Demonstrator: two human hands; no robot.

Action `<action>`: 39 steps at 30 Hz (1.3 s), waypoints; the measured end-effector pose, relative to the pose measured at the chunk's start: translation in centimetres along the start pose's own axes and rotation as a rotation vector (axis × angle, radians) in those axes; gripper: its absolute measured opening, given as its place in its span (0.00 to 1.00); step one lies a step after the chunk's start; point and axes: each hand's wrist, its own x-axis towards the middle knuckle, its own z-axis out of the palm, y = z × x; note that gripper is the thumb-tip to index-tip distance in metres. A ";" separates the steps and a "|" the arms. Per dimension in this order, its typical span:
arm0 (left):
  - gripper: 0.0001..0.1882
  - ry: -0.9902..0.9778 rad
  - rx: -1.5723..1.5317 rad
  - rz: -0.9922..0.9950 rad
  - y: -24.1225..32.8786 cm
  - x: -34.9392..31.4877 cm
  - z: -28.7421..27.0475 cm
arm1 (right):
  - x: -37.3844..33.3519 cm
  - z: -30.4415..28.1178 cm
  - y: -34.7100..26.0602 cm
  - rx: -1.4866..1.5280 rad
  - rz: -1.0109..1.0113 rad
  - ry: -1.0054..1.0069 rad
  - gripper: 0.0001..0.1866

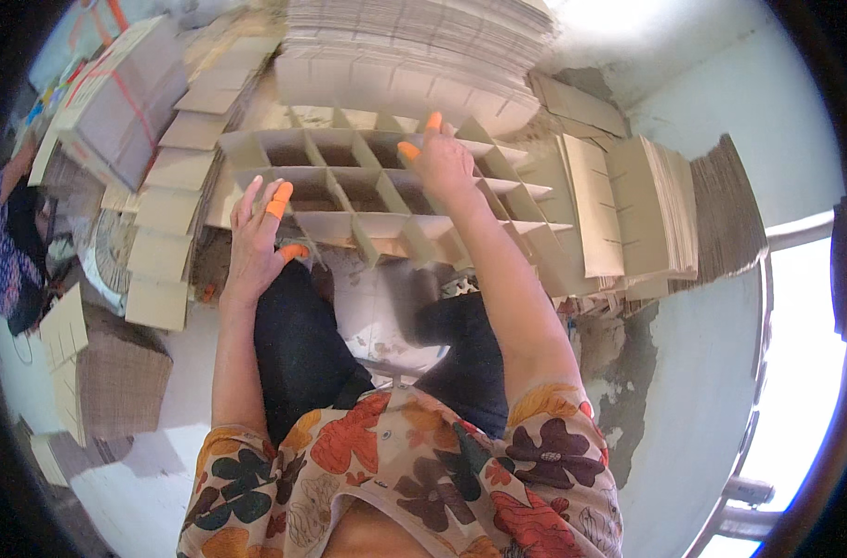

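A cardboard divider grid (356,226), made of slotted strips crossing one another, stands in front of me above my knees. At its near left corner is my left hand (256,237), its fingers spread and holding nothing. Orange finger covers sit on its thumb and one finger. My right hand (445,169) reaches over the grid to its far side, thumb and index finger apart, with orange covers on both. Its fingertips are close to the far strips; whether they touch them I cannot tell. The other fingers of that hand are partly hidden.
Tall stacks of slotted cardboard strips (405,79) stand behind the grid. More strips (651,209) lean on the right by the wall. Overlapping cardboard pieces (174,209) line the left, beside a carton (126,98). Another person's sleeve (14,251) shows at the far left.
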 end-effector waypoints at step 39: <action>0.18 0.541 0.356 -0.181 3.9 6.9 -16.9 | -11.8 -10.9 24.0 -0.479 0.666 -0.337 0.48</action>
